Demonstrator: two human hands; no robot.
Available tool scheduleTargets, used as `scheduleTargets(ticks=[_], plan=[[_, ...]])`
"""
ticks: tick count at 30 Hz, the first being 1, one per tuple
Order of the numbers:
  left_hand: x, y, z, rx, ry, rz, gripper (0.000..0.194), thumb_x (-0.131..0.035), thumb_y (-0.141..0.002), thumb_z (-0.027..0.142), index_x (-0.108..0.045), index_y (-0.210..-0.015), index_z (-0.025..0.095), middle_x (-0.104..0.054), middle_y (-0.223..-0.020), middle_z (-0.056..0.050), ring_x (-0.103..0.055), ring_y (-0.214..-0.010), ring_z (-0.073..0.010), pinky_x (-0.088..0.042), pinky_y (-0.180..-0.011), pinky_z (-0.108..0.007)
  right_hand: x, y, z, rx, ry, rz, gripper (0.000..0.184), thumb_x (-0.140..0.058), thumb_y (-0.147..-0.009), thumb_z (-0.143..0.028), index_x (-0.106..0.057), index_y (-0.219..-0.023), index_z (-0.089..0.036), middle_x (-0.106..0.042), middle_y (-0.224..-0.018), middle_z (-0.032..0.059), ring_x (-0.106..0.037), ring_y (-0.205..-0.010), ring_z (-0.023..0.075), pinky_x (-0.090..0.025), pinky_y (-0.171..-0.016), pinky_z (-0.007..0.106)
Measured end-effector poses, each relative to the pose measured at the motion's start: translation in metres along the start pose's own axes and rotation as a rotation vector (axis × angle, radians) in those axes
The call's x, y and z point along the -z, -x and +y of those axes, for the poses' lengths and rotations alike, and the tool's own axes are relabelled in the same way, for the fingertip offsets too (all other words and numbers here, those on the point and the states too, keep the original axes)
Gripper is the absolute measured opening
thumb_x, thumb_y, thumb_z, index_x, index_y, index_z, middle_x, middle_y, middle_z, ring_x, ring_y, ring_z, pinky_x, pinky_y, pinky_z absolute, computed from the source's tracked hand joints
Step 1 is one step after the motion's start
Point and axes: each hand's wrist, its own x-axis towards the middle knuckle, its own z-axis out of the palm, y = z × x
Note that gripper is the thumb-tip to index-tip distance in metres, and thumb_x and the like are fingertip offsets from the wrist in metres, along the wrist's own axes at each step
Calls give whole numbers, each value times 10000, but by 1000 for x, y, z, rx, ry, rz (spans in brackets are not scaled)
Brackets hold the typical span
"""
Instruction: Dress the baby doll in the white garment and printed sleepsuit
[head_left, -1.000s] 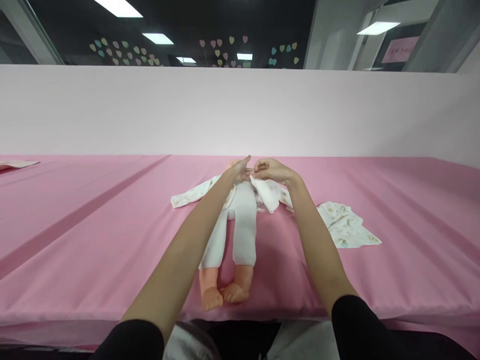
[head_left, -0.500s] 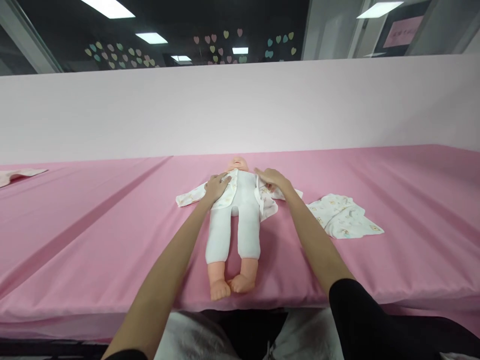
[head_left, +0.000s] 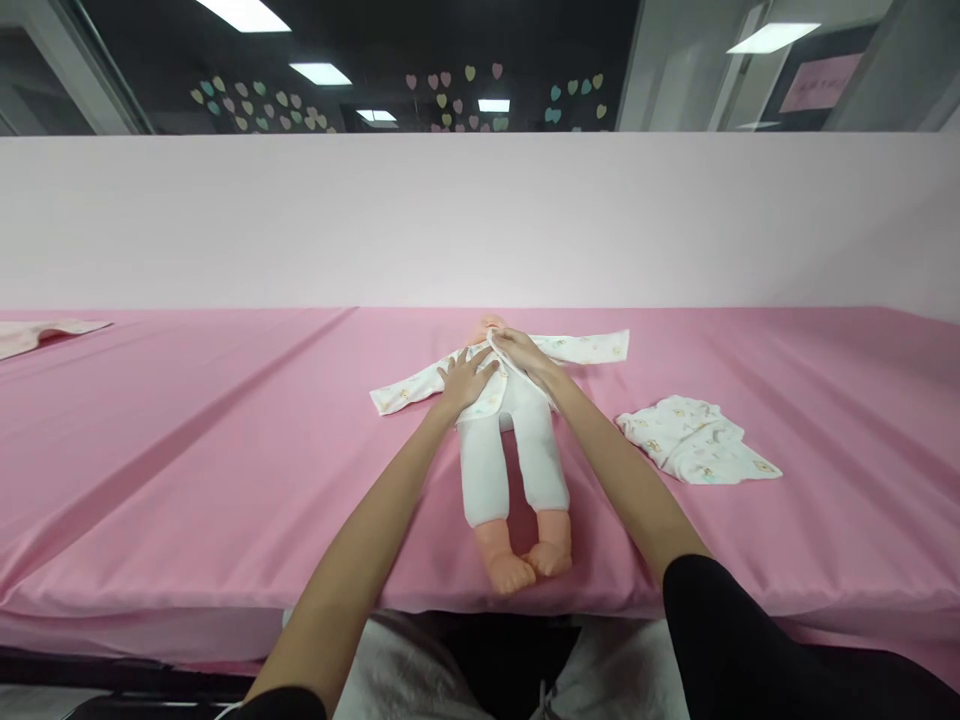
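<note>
A baby doll (head_left: 517, 470) lies on its back on the pink table cover (head_left: 225, 450), feet toward me, in white leggings. A white printed baby jacket (head_left: 585, 347) is spread under its torso, sleeves out to both sides. My left hand (head_left: 465, 380) rests flat, fingers spread, on the jacket's left front panel over the doll's chest. My right hand (head_left: 521, 352) lies just right of it, fingers curled on the jacket's right front edge near the doll's neck. The doll's head is mostly hidden behind my hands.
A second folded printed garment (head_left: 697, 440) lies on the cover to the right of the doll. Another piece of cloth (head_left: 45, 333) sits at the far left edge. A pale pink partition wall (head_left: 480, 220) runs along the back of the table.
The jacket's right sleeve has been spread out to the right. My right hand moved from the doll's right side in to its chest, beside my left hand. The view has shifted slightly.
</note>
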Motion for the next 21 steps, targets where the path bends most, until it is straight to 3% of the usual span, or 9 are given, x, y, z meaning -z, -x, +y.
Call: scheduleTargets(ticks=[4,7,10,13,17,21], plan=[[3,7,14,-151,-172,107,449,-322,-925,435,-521,-1278,243,-383,-1428,-132,-312,-1325,-358,-257,-1037,-593,-2,8,-8,-102,-227,-196,176,-588,-786,-330,-604,-824,-159,-622,-814,20,-570,-765,148,-458,-755,278],[10,2,28,-276,-213,87,373,-323,-917,261,-611,-1125,147,-545,-1262,-143,-500,-1173,-267,-388,-994,-410,2,0,0,15,-81,-145,145,-524,-812,-257,-623,-857,-162,-643,-921,36,-575,-893,163,-445,-849,297],[12,-13,41,-173,-231,71,340,-353,-864,168,-657,-1011,131,-652,-1065,-134,-606,-990,-246,-460,-860,-348,6,-13,15,146,381,-35,231,-414,-842,-154,-644,-847,-165,-633,-1079,46,-527,-1065,165,-370,-969,314],[7,-31,47,-10,-222,131,330,-373,-846,175,-679,-962,128,-671,-1001,-148,-618,-947,-276,-463,-807,-369,7,-19,29,132,773,64,283,-370,-875,-156,-653,-881,-164,-611,-1163,76,-491,-1133,198,-311,-1009,363],[-3,-39,46,22,-207,162,367,-326,-885,206,-662,-989,103,-650,-1035,-178,-585,-1003,-295,-446,-825,-386,2,-15,39,81,852,128,323,-358,-891,-172,-611,-1090,-147,-566,-1236,126,-449,-1183,241,-289,-1012,393],[-7,-28,41,29,-178,205,351,-313,-906,229,-608,-1070,132,-602,-1124,-160,-519,-1092,-293,-411,-890,-429,-2,-8,40,31,895,194,376,-334,-934,-304,-537,-1230,-193,-516,-1306,101,-433,-1197,248,-296,-1014,383]])
